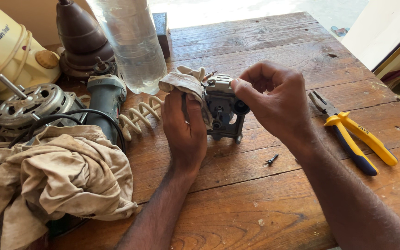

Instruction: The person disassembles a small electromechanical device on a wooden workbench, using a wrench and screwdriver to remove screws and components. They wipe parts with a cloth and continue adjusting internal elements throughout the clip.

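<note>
My left hand (184, 127) grips a small grey metal carburettor-like part (222, 111) together with a dirty beige rag (184, 81) bunched over its left side. The part stands just above the wooden table (255, 194). My right hand (271, 99) is curled at the part's upper right, fingertips pinching its top edge. A small dark screw (272, 159) lies loose on the wood below my right wrist.
Yellow-and-blue pliers (355, 136) lie at the right. At the left sit a crumpled cloth (56, 180), a bare motor (28, 104), a green angle grinder (106, 99), a coiled cream cable (140, 115), a clear plastic bottle (133, 41) and a cream appliance (5, 46).
</note>
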Demonstrator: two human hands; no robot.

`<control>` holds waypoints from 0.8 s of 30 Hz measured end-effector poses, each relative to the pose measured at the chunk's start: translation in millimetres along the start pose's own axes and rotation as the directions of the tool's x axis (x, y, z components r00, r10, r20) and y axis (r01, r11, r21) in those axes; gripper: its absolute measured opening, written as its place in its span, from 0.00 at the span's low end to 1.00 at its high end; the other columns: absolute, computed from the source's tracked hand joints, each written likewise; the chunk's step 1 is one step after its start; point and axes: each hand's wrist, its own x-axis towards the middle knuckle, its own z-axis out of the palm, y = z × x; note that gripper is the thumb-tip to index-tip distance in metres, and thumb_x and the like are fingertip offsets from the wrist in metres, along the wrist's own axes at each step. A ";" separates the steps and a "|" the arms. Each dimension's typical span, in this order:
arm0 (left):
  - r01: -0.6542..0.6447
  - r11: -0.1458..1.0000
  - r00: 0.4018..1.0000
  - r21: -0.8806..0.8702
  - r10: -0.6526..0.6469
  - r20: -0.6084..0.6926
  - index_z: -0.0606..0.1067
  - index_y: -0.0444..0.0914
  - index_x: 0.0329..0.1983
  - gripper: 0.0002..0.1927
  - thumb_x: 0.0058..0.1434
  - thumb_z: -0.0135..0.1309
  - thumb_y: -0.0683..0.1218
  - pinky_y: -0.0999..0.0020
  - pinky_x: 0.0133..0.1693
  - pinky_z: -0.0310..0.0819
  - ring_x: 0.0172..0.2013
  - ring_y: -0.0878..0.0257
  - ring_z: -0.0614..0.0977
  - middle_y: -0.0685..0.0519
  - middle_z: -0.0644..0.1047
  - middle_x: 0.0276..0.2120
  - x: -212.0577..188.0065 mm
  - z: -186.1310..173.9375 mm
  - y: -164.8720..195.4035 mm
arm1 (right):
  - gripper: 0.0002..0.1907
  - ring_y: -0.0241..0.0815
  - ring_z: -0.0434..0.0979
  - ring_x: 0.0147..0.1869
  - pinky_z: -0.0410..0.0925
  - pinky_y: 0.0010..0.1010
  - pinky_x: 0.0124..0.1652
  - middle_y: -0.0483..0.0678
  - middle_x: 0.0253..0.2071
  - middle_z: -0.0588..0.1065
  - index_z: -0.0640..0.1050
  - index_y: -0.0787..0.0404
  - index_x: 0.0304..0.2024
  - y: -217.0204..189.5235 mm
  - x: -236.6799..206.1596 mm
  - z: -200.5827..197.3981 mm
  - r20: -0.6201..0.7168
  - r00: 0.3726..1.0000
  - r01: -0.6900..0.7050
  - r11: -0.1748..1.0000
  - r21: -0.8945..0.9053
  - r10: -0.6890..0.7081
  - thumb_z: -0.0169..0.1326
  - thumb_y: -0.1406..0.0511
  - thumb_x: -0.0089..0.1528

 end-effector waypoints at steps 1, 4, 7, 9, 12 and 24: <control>0.009 1.000 1.000 -0.001 -0.009 0.005 0.71 0.33 0.52 0.13 0.78 0.40 0.47 0.55 0.46 0.71 0.45 0.53 0.77 0.45 0.74 0.41 0.1 0.2 -0.6 | 0.08 0.28 0.80 0.34 0.74 0.19 0.35 0.46 0.32 0.81 0.81 0.64 0.38 0.0 -0.2 0.0 -0.004 1.000 0.018 1.000 -0.007 -0.018 0.63 0.65 0.65; 0.014 1.000 1.000 0.025 -0.014 0.011 0.71 0.32 0.52 0.14 0.78 0.39 0.47 0.55 0.45 0.70 0.43 0.54 0.77 0.46 0.74 0.40 0.2 0.8 -2.3 | 0.08 0.29 0.80 0.34 0.73 0.20 0.35 0.47 0.31 0.80 0.80 0.65 0.37 0.0 0.0 0.7 -0.012 0.999 0.043 0.999 -0.023 -0.043 0.63 0.65 0.65; 0.004 1.000 1.000 0.015 -0.004 0.008 0.71 0.33 0.52 0.13 0.78 0.40 0.46 0.56 0.46 0.70 0.43 0.54 0.77 0.46 0.74 0.40 0.1 1.1 -2.3 | 0.08 0.29 0.80 0.34 0.74 0.20 0.34 0.46 0.31 0.81 0.80 0.64 0.37 -0.6 0.2 1.7 -0.013 1.000 0.015 1.000 -0.014 -0.015 0.63 0.65 0.65; -0.004 1.000 1.000 -0.011 0.004 0.001 0.71 0.33 0.52 0.13 0.78 0.40 0.46 0.56 0.46 0.71 0.44 0.54 0.77 0.46 0.74 0.41 0.3 0.8 -1.2 | 0.07 0.28 0.81 0.34 0.74 0.20 0.35 0.46 0.31 0.81 0.81 0.63 0.38 -1.3 0.0 1.6 -0.011 1.000 0.008 1.000 0.007 -0.008 0.63 0.65 0.65; -0.004 1.000 1.000 -0.021 0.004 -0.001 0.71 0.33 0.51 0.12 0.78 0.40 0.46 0.55 0.46 0.71 0.44 0.54 0.77 0.46 0.74 0.41 0.5 -0.1 0.9 | 0.07 0.29 0.81 0.34 0.74 0.20 0.35 0.46 0.31 0.81 0.81 0.63 0.38 -2.0 -0.4 1.4 -0.013 1.000 0.003 1.000 0.006 -0.003 0.63 0.65 0.64; -0.016 1.000 1.000 -0.017 0.016 -0.008 0.71 0.33 0.53 0.12 0.78 0.40 0.46 0.55 0.48 0.70 0.45 0.52 0.77 0.45 0.75 0.42 0.1 -0.2 2.5 | 0.08 0.30 0.80 0.35 0.75 0.20 0.35 0.47 0.32 0.80 0.79 0.65 0.38 2.1 0.4 1.6 -0.013 0.997 0.079 0.997 0.005 -0.079 0.62 0.66 0.66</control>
